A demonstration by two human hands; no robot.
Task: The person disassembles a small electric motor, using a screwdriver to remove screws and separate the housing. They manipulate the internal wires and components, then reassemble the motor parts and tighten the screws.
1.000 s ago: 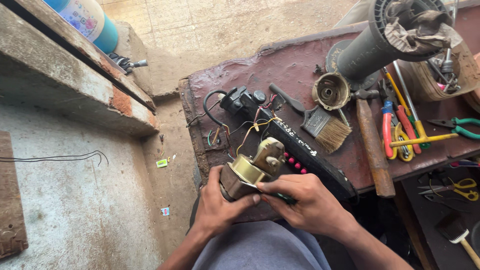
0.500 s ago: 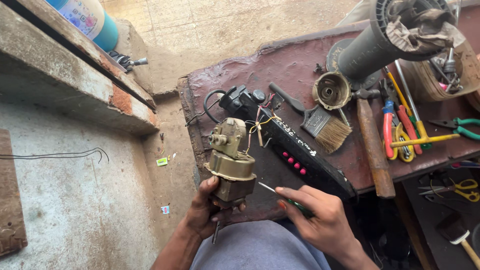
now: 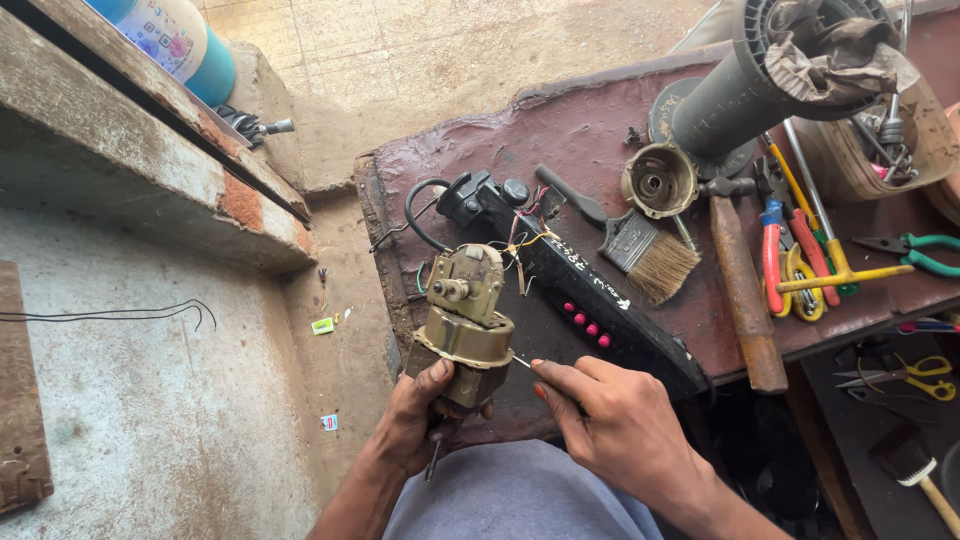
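— Hands now? Left hand (image 3: 425, 420) has lifted the small motor (image 3: 462, 325) off the counter (image 3: 580, 130) to mid-frame, fingers wrapped round its base.
— And the right hand (image 3: 620, 425)?
— Pinching a thin screwdriver (image 3: 522, 362), tip at the motor's flange.
— Surfaces?
— Tarnished brassy casing, boxy gearbox on top, coloured wires trailing.

A worn brown workbench (image 3: 600, 120) stands beside a concrete ledge (image 3: 120, 170).
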